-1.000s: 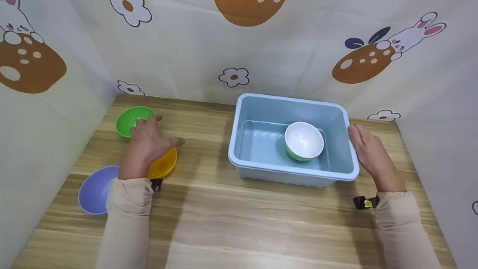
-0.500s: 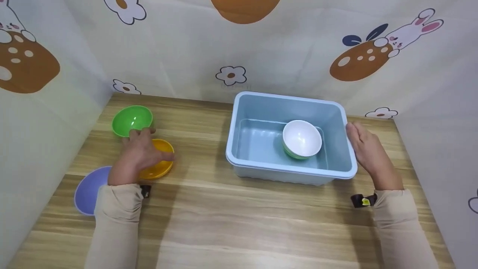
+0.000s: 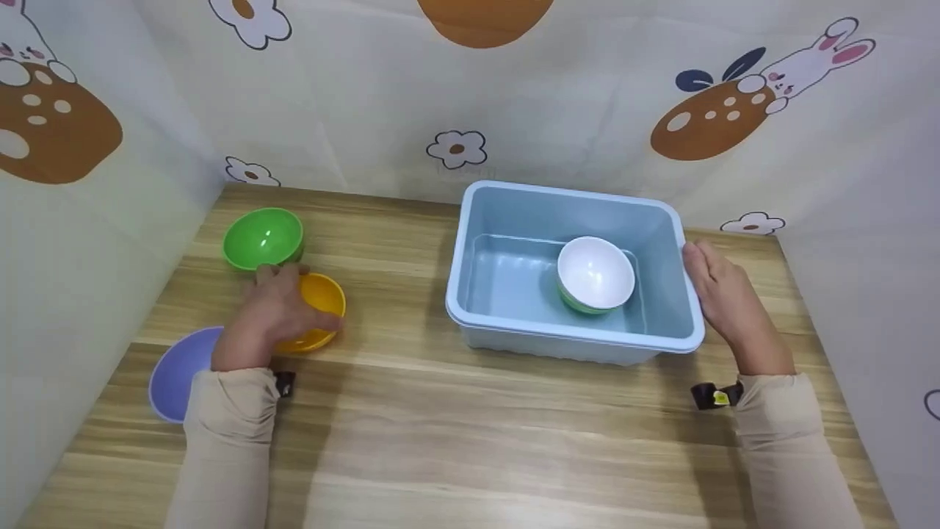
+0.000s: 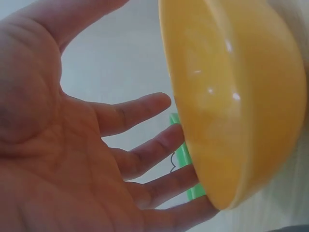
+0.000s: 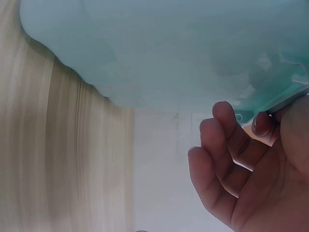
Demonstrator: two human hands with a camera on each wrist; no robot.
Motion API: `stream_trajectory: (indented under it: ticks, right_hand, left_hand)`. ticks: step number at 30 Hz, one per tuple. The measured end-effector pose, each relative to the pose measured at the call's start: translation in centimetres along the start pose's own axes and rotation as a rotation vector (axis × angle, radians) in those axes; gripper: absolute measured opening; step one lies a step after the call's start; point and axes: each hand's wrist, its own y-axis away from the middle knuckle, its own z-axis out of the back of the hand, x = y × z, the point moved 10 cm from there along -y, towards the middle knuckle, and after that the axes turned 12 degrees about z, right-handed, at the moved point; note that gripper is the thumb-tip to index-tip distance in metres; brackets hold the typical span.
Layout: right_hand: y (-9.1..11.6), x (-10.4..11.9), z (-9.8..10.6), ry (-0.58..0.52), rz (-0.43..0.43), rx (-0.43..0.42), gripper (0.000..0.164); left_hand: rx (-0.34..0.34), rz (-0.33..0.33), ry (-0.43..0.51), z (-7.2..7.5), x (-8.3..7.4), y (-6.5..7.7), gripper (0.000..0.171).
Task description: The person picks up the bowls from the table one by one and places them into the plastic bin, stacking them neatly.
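My left hand (image 3: pixel 275 312) is over the orange-yellow bowl (image 3: pixel 325 294), hiding its left part. In the left wrist view, the fingers (image 4: pixel 140 113) are nearly straight and spread, with some fingertips at the rim of the yellow bowl (image 4: pixel 275 96). The thumb runs out of that view. At the right end of the light-blue plastic bin (image 3: pixel 580 342), my right hand (image 3: pixel 727 301) holds the rim. Its fingers (image 5: pixel 207 169) are bent beneath the rim in the right wrist view. Inside the bin stands a white bowl (image 3: pixel 596 272) with a green outside.
A green bowl (image 3: pixel 261 239) lies just beyond the left hand. The purple bowl (image 3: pixel 180 378) is partly hidden by the left forearm. Patterned cloth walls (image 3: pixel 352 110) stand around the wooden table (image 3: pixel 455 433).
My left hand has come down and back from beside the green bowl to the orange-yellow bowl. The right hand stays at the bin's rim. The camera view has shifted slightly.
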Motion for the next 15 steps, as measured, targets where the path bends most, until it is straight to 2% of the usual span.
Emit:
stream_trajectory:
  ticks: [7,15]
  right_hand:
    - [0.1,-0.1,-0.1,-0.010,-0.017,0.013,0.054]
    - [0.0,-0.1,0.0,-0.005,-0.004,0.007,0.052]
  left_hand:
    - [0.007,-0.027,-0.010,-0.7,-0.3,0.0,0.117]
    - [0.003,-0.020,-0.010,-1.3,-0.2,-0.1,0.120]
